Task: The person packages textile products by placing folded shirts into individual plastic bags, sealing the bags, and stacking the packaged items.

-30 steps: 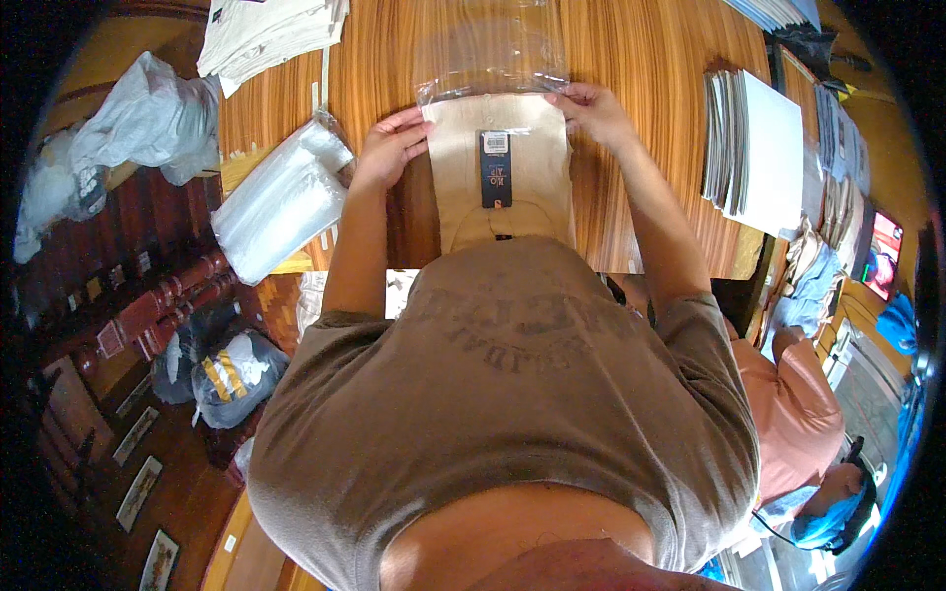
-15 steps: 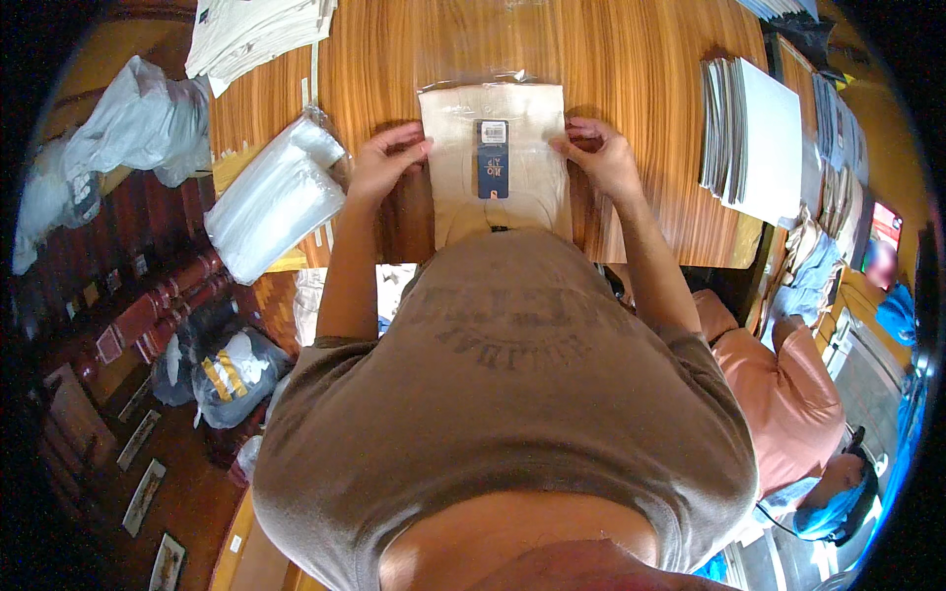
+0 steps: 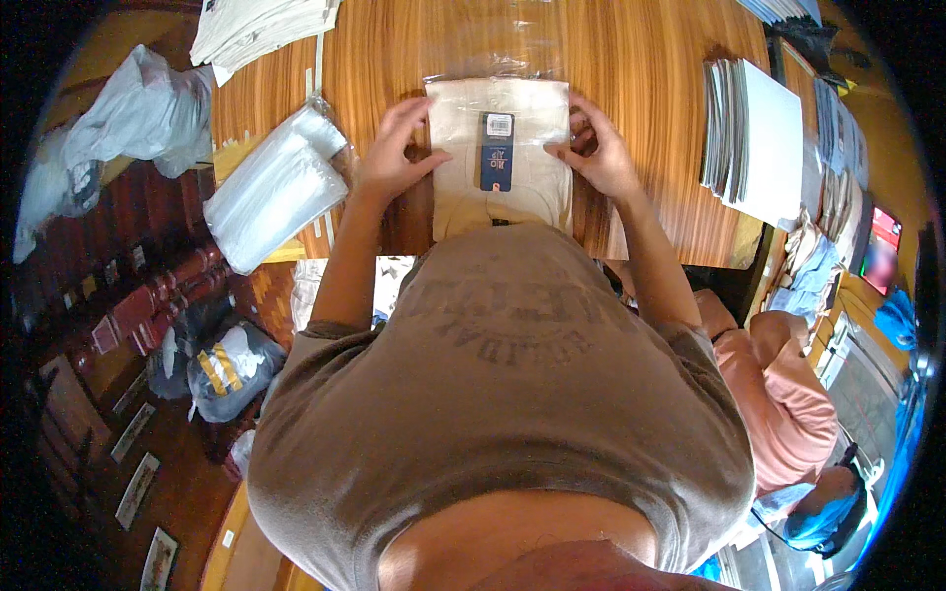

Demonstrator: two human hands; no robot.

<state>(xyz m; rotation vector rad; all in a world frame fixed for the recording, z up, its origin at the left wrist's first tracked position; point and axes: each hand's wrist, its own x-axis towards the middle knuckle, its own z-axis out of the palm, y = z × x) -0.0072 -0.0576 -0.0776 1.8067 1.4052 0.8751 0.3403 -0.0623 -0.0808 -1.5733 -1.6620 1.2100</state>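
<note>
A folded beige garment (image 3: pixel 455 187) lies in front of me on the table. A dark blue tag (image 3: pixel 497 163) with a white label is on its middle. Clear plastic film (image 3: pixel 507 67) shows past its far edge, seemingly a bag around the garment. My left hand (image 3: pixel 399 153) holds the left side, its thumb on top and its fingers along the edge. On the opposite side my right hand (image 3: pixel 599 153) does the same, thumb resting on the upper face and fingers curled at the edge. My shirt covers the near end.
Clear plastic bags (image 3: pixel 276 187) are stacked at the left table edge, beyond them pale folded garments (image 3: pixel 261 34). White boards (image 3: pixel 754 143) stand piled on the right. A person in a pink shirt (image 3: pixel 788 384) is close by on my right. Filled bags (image 3: pixel 236 369) sit low at left.
The garment has shifted slightly away from me and to the right. My left thumb has moved further onto its top, and the left fingers now reach farther up the edge.
</note>
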